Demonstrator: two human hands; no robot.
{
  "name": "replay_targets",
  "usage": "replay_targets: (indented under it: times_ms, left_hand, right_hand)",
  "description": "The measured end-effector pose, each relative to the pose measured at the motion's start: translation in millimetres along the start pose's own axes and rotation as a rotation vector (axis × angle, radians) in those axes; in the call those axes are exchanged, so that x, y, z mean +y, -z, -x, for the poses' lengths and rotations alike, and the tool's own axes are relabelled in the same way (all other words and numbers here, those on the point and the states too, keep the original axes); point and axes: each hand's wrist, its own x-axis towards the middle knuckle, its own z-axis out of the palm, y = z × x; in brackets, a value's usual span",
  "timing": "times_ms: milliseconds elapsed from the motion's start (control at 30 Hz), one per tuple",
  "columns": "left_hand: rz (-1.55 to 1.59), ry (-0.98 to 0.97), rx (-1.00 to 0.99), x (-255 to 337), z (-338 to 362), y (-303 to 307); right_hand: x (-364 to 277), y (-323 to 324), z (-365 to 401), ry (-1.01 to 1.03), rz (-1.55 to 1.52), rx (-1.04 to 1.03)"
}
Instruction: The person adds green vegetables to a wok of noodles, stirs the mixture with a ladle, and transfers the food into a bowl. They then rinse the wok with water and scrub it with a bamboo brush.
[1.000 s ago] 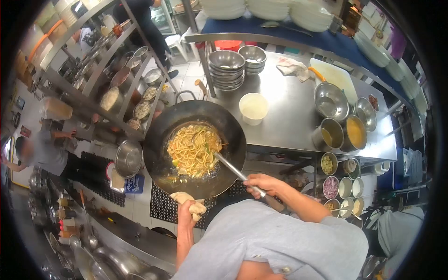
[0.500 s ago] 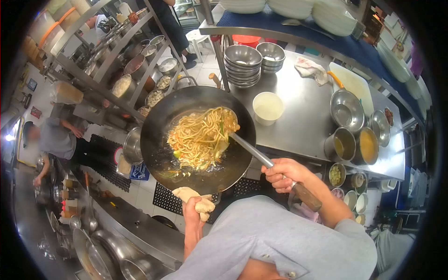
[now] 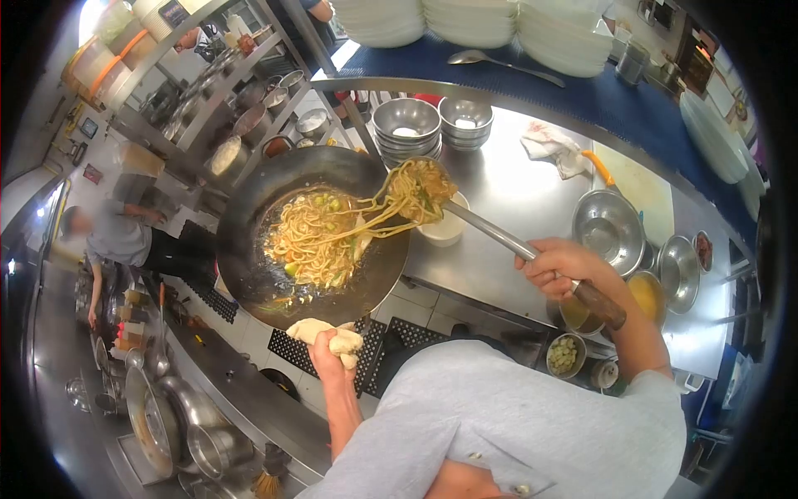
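Folded around the near edge of a dark wok (image 3: 241, 179), a beige cloth (image 3: 320, 333) is gripped by my left hand (image 3: 331, 359). Noodles (image 3: 312, 241) with vegetables lie in the wok. My right hand (image 3: 561, 268) is closed round the metal shaft of a wooden-handled ladle (image 3: 490, 229). The ladle's head is heaped with noodles, above the wok's right rim, and strands hang between it and the noodles in the wok. Just behind the ladle, a pale bowl (image 3: 442, 230) on the steel table is partly covered by it.
Stacked metal bowls (image 3: 407, 125) stand on the steel table (image 3: 515, 195), with a white cloth (image 3: 553, 150) and a metal basin (image 3: 608, 231) further right. A shelf (image 3: 416, 71) of plates overhangs the table. Another person (image 3: 120, 237) stands at the left.
My right hand has raised the ladle and moved it right, drawing noodles out over the rim towards the pale bowl. The wok and my left hand have shifted slightly left in view.
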Motion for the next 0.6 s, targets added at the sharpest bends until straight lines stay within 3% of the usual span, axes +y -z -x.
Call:
replay_targets:
  times_ms: [200,400,600]
  left_hand:
    - [-0.015,-0.062,0.035,-5,9,-23]
    - [0.035,-0.091,0.079,-16,11,-27]
    - [0.037,-0.022,0.029,-17,15,-25]
  right_hand:
    - [7,41,3,0.053,0.115,0.029]
    - [57,74,-43,0.138,0.399,0.08]
    - [86,63,-59,0.139,0.864,0.345]
